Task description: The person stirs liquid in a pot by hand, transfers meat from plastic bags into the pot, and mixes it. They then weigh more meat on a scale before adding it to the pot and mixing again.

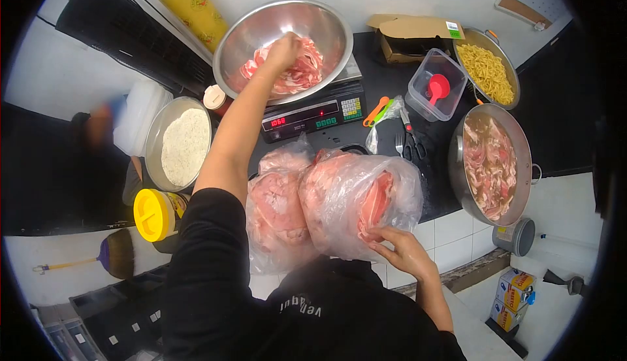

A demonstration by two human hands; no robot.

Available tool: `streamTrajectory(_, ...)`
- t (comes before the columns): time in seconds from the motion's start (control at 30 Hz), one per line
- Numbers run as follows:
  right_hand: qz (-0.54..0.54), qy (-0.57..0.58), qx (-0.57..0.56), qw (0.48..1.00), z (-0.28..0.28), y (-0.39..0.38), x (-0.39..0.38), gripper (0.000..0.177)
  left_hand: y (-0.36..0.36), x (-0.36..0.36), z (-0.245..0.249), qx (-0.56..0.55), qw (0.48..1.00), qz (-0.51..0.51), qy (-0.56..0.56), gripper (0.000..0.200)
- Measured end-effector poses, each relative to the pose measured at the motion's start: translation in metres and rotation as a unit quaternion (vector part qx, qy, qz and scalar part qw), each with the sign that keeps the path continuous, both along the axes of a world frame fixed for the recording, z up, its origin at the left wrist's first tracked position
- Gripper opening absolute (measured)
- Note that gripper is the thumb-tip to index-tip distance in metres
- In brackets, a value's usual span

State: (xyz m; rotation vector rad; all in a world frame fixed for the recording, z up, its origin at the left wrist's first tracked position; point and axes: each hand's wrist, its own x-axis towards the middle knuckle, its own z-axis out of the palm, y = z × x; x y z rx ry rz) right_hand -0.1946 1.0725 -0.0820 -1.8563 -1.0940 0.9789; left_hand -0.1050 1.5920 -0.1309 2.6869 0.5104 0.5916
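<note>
My left hand (285,50) reaches into a large steel bowl (235,31), its fingers closed on thin slices of raw pink meat (305,73). The bowl rests on a digital scale (313,118) whose red display appears to read 1.060. Near my body, my right hand (401,251) pinches the edge of a clear plastic bag (405,178) beside its opening. Red meat (377,204) shows in that opening, close to the fingertips. Against its left side leans another plastic bag of meat (277,211).
At right stand a pot of meat in liquid (490,165), a pan of yellow noodles (486,70) and a plastic tub (421,90) holding a red scoop (438,88). Scissors (411,140) lie behind the bags. At left are a bowl of flour-like powder (186,145) and a yellow-lidded container (153,214).
</note>
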Motion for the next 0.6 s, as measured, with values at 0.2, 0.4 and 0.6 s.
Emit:
streamTrajectory(0.2,0.014,0.012,-0.017,1.000,0.000,0.002,-0.002,0.031,0.014,-0.012,0.010,-0.156,0.984,0.079,-0.047,0.022)
streamTrajectory(0.4,0.009,0.001,-0.006,1.000,0.003,0.004,-0.004,0.031,0.041,-0.023,0.043,-0.391,0.890,0.121,-0.200,0.017)
streamTrajectory(0.6,0.002,-0.008,-0.037,0.999,0.009,0.004,-0.001,0.031,0.052,-0.082,0.110,-0.428,0.844,0.103,-0.306,0.016)
